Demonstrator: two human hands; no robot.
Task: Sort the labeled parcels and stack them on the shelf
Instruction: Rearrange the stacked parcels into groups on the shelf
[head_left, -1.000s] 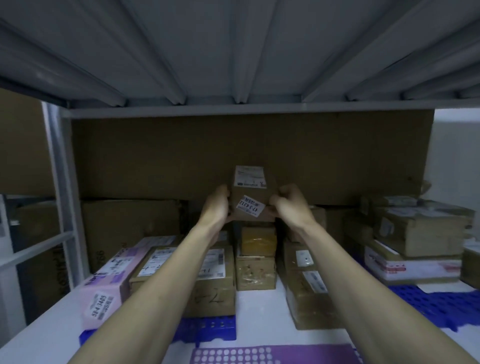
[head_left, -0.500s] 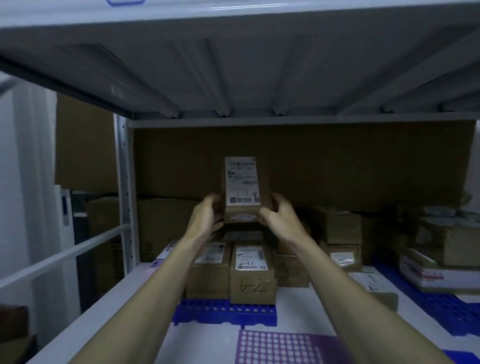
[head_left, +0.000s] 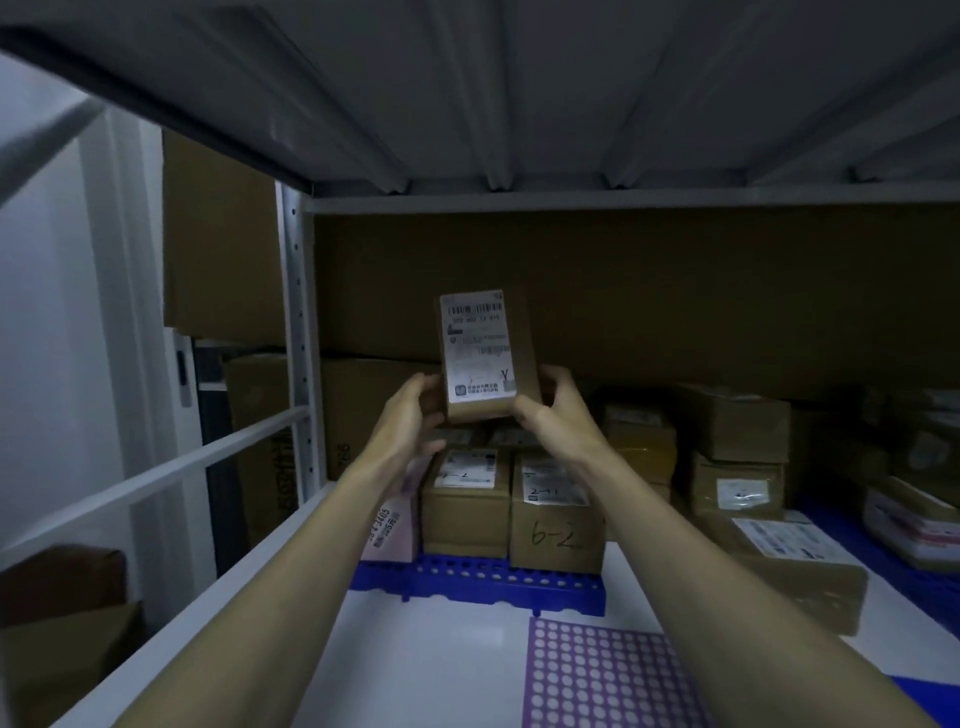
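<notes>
Looking into the shelf (head_left: 467, 670) bay here. The white deck runs from the lower left of the frame toward the centre, and its front-left edge cuts diagonally up to the upright post (head_left: 297, 332) at centre left. The underside of the upper shelf (head_left: 519, 93) fills the whole top of the frame, so headroom is capped there. A brown cardboard sheet (head_left: 675, 291) closes off the back.

Open room: the bare white patch of deck in the lower middle, between the two forearms, plus the purple dotted mat (head_left: 587, 675) at bottom centre right. Just behind that is a blue pallet (head_left: 467, 582) with two brown boxes side by side on it, one with a label (head_left: 465, 499) and one marked "6-2" (head_left: 556, 535). A pink box (head_left: 392, 525) sits just left of them. More boxes (head_left: 737, 452) are stacked along the right middle, and a flat parcel (head_left: 795, 566) lies at lower right.

The parcel (head_left: 483, 358) is held up in the air at frame centre, above the two boxes, upright with its white label facing the camera. Left hand (head_left: 410, 415) grips its lower left side, fingers curled around behind it. Right hand (head_left: 550, 410) grips the lower right side, thumb on the front near the label corner, fingers wrapped round the back. The bottom edge of the parcel looks clear of the boxes below, though the light is dim, so that's my best read.
</notes>
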